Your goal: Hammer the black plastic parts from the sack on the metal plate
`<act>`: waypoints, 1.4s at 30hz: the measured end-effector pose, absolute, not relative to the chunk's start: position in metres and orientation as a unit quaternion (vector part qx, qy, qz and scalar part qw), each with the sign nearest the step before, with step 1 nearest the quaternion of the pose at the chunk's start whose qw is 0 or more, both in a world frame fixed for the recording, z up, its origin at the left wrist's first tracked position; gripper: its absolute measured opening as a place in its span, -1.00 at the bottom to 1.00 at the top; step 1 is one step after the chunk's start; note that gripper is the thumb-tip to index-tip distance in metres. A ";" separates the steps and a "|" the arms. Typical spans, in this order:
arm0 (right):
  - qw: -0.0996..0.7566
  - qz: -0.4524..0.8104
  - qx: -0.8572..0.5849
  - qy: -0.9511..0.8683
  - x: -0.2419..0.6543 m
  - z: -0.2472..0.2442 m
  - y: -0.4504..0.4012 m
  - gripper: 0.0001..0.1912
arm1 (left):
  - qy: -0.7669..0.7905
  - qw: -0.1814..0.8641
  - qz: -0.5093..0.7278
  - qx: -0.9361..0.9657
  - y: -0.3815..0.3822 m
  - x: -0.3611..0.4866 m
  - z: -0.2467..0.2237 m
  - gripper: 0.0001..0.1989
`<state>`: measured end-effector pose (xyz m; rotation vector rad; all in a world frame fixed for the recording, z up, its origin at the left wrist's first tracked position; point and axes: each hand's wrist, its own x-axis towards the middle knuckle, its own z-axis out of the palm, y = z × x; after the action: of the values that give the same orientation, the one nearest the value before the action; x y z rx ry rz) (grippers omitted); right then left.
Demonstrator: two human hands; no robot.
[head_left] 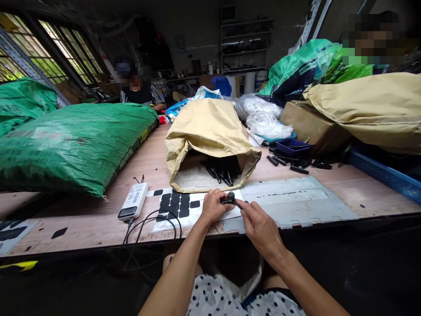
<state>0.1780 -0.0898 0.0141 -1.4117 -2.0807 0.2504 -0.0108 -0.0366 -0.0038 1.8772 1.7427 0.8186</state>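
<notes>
My left hand (214, 205) is closed around a small black part with a round knob (231, 196), held just above the table's front edge. Close by on the right, my right hand (259, 224) has its index finger and thumb together at the part; whether something small sits between them is hidden. Beyond both hands lies a tan sack (210, 127) with its mouth towards me, and black pen-like pieces (223, 171) show inside it. Beneath the left hand is a white sheet with black rounded-square stickers (174, 204). A grey-white board (296, 202) lies to the right.
A white power bank (134, 201) with black cables lies left. A stuffed green sack (75, 145) fills the left side. At right are loose black pieces (299, 169), a purple tray (293, 147), a cardboard box (312, 125) and a blue crate (388, 173). Two people are farther back.
</notes>
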 end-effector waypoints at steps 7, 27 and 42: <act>0.324 0.103 -0.559 -0.756 0.185 0.013 -0.089 -0.56 | 0.628 0.238 0.303 0.676 -0.037 -0.010 -0.003 -0.81; 0.166 -0.044 -0.704 -0.689 0.237 -0.004 0.003 -0.56 | 0.623 0.225 0.301 0.686 -0.039 -0.011 -0.002 -0.84; 0.169 -0.118 -0.694 -0.690 0.221 -0.012 0.011 -0.56 | 0.610 0.226 0.319 0.689 -0.039 -0.012 -0.005 -0.88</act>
<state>0.2211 0.0115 -0.0124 -1.9714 -1.9614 -0.3368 -0.0125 -0.0395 -0.0048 1.9010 1.6814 0.8805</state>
